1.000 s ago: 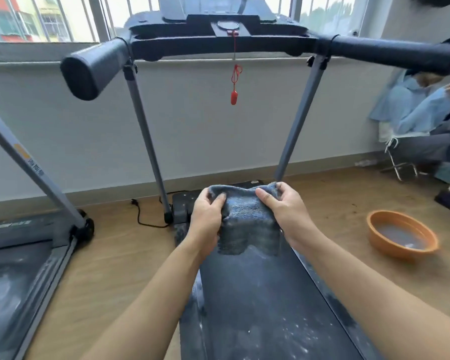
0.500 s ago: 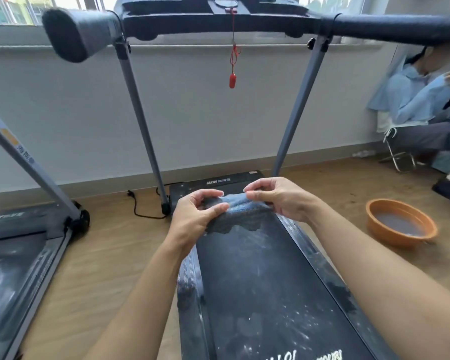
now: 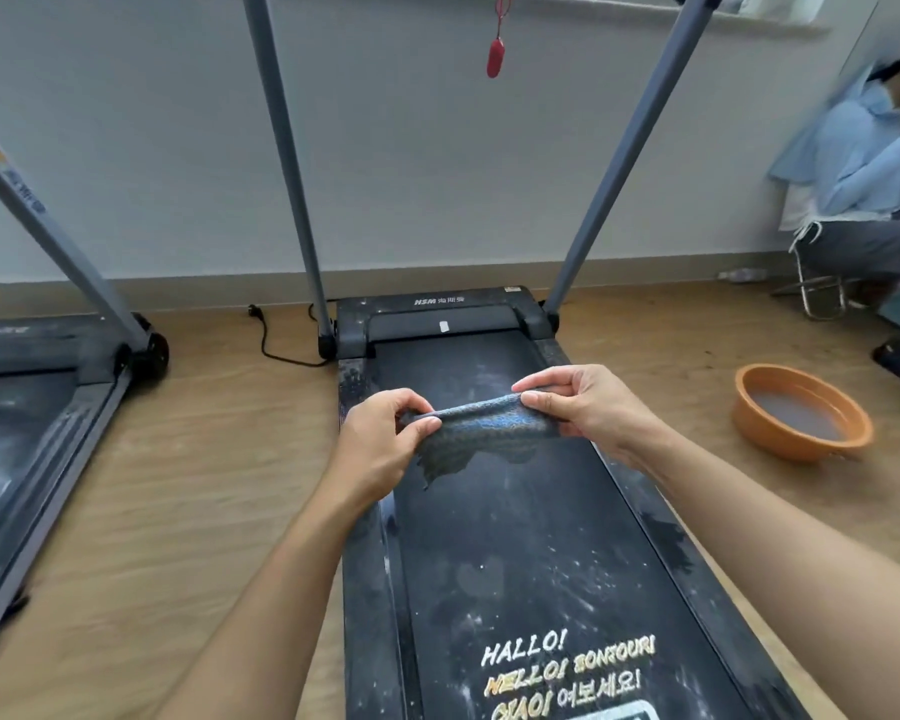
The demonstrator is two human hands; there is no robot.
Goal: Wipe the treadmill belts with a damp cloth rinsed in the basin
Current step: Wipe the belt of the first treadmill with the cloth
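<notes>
Head view: orange basin holds murky water beside treadmill.

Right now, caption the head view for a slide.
Left hand and right hand pinch a cloth stretched over the dusty belt; basin with water at right.

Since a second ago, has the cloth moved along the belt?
Yes. The cloth has come back along the belt, away from the front motor cover; bare belt now shows between them.
</notes>
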